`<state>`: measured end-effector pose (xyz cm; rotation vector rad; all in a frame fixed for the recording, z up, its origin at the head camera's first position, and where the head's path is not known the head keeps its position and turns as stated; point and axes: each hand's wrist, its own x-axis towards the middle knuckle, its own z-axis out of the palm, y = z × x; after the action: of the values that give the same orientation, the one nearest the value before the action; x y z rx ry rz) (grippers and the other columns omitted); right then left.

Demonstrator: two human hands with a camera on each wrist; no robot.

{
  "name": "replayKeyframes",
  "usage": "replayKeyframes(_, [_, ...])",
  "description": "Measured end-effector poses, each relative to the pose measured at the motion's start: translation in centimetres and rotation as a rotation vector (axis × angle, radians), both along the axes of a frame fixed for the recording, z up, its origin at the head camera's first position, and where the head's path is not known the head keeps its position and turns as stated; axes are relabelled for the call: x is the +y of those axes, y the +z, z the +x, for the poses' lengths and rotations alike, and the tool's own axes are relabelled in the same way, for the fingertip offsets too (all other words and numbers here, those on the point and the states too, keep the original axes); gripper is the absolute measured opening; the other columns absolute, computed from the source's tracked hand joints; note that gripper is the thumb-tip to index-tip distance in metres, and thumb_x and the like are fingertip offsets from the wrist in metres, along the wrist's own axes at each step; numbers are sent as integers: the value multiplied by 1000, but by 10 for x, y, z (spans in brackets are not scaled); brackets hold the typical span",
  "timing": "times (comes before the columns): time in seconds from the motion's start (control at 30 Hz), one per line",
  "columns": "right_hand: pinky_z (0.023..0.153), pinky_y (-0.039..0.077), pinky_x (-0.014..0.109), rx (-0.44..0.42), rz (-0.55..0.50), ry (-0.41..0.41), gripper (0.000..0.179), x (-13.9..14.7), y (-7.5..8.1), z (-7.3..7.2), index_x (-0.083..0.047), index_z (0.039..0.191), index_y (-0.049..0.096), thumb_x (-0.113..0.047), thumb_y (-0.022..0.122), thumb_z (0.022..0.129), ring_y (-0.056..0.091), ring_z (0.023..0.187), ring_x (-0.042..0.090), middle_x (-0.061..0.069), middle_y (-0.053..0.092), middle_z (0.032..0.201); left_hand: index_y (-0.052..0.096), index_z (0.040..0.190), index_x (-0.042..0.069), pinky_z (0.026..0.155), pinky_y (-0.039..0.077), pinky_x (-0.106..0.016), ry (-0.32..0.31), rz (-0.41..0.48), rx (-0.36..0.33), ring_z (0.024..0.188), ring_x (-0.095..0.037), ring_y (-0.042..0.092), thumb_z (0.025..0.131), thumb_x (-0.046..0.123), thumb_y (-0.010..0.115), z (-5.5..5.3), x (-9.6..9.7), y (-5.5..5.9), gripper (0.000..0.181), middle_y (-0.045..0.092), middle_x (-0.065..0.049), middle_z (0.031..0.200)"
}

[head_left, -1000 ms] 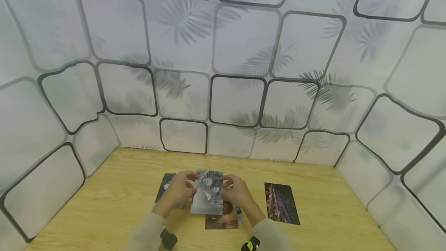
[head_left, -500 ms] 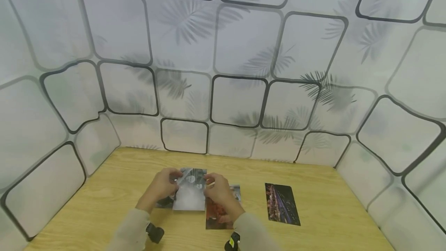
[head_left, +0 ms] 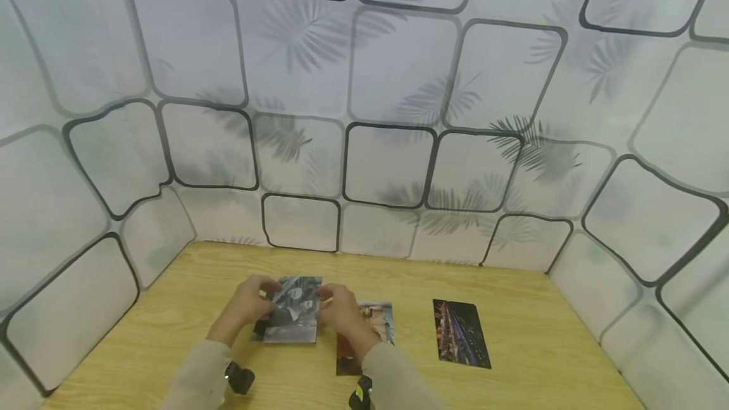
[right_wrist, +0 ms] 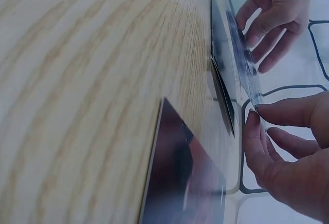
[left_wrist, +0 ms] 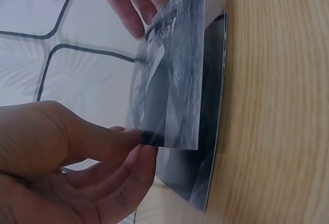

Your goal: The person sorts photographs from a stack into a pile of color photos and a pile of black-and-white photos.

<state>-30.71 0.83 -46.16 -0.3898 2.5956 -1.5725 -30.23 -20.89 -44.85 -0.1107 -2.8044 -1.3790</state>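
A black-and-white photo print (head_left: 295,312) showing people is held above the table between both hands. My left hand (head_left: 245,304) pinches its left edge between thumb and fingers, plain in the left wrist view, where the print (left_wrist: 177,85) looks glossy. At the opposite edge my right hand (head_left: 340,314) pinches it with thumb and fingertips. Just beneath lies a small stack of dark photos (left_wrist: 190,175), mostly covered by the held print in the head view. Under my right forearm lies a reddish photo (right_wrist: 180,178), partly hidden, overlapping another print (head_left: 388,315).
Farther right on the wooden table (head_left: 541,334) lies a photo of a city at night (head_left: 462,334). A pale patterned curtain (head_left: 387,163) encloses the table at the back and sides.
Both hands have carried the black-and-white print leftward, from over the reddish photo to above the dark stack. The reddish photo and the print beside it are more exposed. The night photo has stayed put.
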Motion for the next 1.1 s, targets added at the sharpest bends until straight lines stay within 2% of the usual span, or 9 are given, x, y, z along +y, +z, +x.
replayKeyframes(0.17, [69, 62, 33, 4, -9, -4, 41, -8, -3, -3, 3, 118, 71, 14, 71, 78, 71, 90, 24, 16, 69, 109, 68, 115, -11, 61, 63, -32, -9, 0, 29, 88, -30, 70, 74, -14, 65, -1, -8, -3, 41, 67, -29, 112])
replayKeyframes(0.33, [68, 61, 30, 14, -1, -19, 40, -16, -5, -4, 3, 115, 72, 12, 71, 76, 70, 89, 22, 15, 71, 107, 68, 111, -11, 57, 59, -29, -9, -29, 62, 80, -26, 69, 72, -13, 63, -3, -16, -8, 39, 68, -28, 105])
replayKeyframes(0.43, [72, 62, 31, 8, 4, -36, 40, -19, -6, -5, 2, 114, 72, 11, 71, 75, 71, 93, 24, 15, 71, 108, 68, 111, -11, 61, 61, -34, 6, -41, 53, 83, -29, 71, 72, -13, 63, -3, -17, -6, 40, 69, -28, 105])
replayKeyframes(0.67, [81, 62, 38, 3, 47, -57, 39, -25, -9, -5, 0, 113, 73, 8, 70, 75, 70, 96, 26, 15, 72, 109, 67, 115, -11, 81, 62, -48, 45, -100, 49, 98, -42, 70, 72, -14, 62, -3, -14, -3, 44, 69, -30, 112])
replayKeyframes(0.9, [87, 61, 45, -4, 84, -62, 40, -29, -9, -4, 1, 115, 71, 8, 66, 76, 69, 103, 32, 16, 71, 112, 65, 117, -14, 80, 62, -48, 69, -85, 69, 98, -43, 70, 72, -14, 61, -7, -13, -11, 46, 69, -33, 112])
replayKeyframes(1.1, [99, 58, 52, -31, 125, -39, 39, -29, -7, -1, 1, 122, 68, 4, 67, 83, 65, 116, 39, 19, 70, 121, 65, 117, -13, 81, 62, -49, 82, -70, 73, 97, -41, 70, 71, -14, 60, -9, -12, -16, 47, 70, -32, 110])
